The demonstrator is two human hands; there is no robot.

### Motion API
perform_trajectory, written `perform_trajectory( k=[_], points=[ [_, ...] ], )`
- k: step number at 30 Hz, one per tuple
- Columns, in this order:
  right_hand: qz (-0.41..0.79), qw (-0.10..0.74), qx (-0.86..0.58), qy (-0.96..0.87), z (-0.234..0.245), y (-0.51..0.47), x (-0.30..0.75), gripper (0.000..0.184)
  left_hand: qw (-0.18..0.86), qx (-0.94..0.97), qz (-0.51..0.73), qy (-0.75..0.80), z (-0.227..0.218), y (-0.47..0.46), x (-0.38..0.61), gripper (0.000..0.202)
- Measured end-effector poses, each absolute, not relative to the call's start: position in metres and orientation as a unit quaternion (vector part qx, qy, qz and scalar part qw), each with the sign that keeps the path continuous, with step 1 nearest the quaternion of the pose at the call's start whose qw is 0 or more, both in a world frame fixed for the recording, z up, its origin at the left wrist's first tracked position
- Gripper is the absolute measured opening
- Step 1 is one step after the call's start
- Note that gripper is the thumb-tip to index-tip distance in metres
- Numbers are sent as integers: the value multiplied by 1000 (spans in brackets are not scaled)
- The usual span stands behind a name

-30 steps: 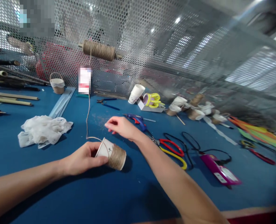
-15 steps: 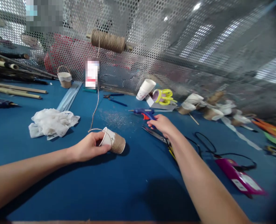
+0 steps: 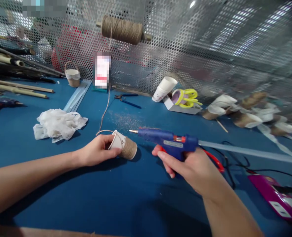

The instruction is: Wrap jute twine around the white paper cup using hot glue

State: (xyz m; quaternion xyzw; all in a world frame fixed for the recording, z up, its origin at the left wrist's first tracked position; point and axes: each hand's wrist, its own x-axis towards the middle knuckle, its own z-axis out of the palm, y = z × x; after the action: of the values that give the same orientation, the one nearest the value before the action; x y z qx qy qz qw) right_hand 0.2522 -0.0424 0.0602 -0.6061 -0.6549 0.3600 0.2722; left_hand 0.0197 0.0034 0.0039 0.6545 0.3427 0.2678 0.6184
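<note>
My left hand (image 3: 99, 149) grips a white paper cup (image 3: 116, 140) lying tilted on its side, its base toward the right. Brown twine (image 3: 129, 148) is wound around the base half of the cup, and the loose strand (image 3: 105, 108) runs up to a large twine spool (image 3: 122, 30). In my right hand (image 3: 185, 164) is a blue glue gun (image 3: 160, 136), fingers wrapped around its handle. Its metal nozzle points left, just above and right of the cup, apart from it. A long clear glue stick (image 3: 247, 152) sticks out of its back.
Crumpled white material (image 3: 60, 123) lies left, below pale blue strips (image 3: 78, 95). Pliers (image 3: 128, 99) rest near the mesh wall. Stacked paper cups (image 3: 164, 89) and a white box (image 3: 183, 108) stand behind. A purple power strip (image 3: 274, 196) with black cords lies right. Another glue gun (image 3: 4, 102) is far left.
My right hand has brought the glue gun up off the table, nearer to me and beside the cup. The left hand still holds the cup. The view has shifted slightly.
</note>
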Motion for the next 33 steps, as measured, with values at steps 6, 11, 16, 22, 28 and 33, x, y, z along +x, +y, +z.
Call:
perform_trajectory(
  k=[6,11,16,22,28,33],
  points=[
    [148,228,-579,-768,54,-50,252,34,618,653,275,339,5,5,22,27],
    [73,219,-569,-789,49,-54,253,36,603,664,266,353,7,6,22,26],
    [72,201,-570,-793,49,-56,254,36,596,672,263,353,8,5,22,28],
    [108,194,-537,-814,53,-53,252,34,599,672,259,349,7,5,22,26],
    [119,183,-549,-806,56,-54,250,31,600,672,259,347,6,6,22,24],
    [136,184,-567,-792,59,-54,247,28,598,674,256,350,7,6,21,24]
  ],
)
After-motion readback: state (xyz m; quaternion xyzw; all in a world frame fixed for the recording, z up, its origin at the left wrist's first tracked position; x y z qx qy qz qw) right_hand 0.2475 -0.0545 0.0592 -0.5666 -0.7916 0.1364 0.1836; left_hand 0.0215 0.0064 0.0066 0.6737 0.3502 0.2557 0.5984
